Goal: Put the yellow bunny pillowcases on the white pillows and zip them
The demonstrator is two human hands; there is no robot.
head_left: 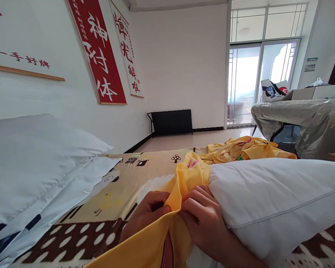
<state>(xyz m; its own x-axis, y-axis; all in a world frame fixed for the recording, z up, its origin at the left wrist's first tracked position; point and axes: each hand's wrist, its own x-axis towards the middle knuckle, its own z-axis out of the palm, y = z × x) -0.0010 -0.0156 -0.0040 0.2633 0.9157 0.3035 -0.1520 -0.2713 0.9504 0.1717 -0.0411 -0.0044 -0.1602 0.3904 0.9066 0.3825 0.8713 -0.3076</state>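
Note:
A yellow pillowcase (153,232) with a pink print is bunched up in front of me, its edge gathered into folds. My left hand (147,212) pinches the cloth near its edge, thumb on top. My right hand (202,214) is closed on the same cloth just to the right, fingers curled, the fingertips partly hidden by folds. Right beside my right hand lies a white pillow (273,201), bare, its seam facing me. Whether any of the pillow is inside the cloth, I cannot tell.
Another white pillow (44,167) lies at the left. Crumpled yellow fabric (240,149) is heaped at the far side of the patterned blanket (145,175). Beyond stand a table covered in plastic film (309,111) and a black folded panel (171,122) against the wall.

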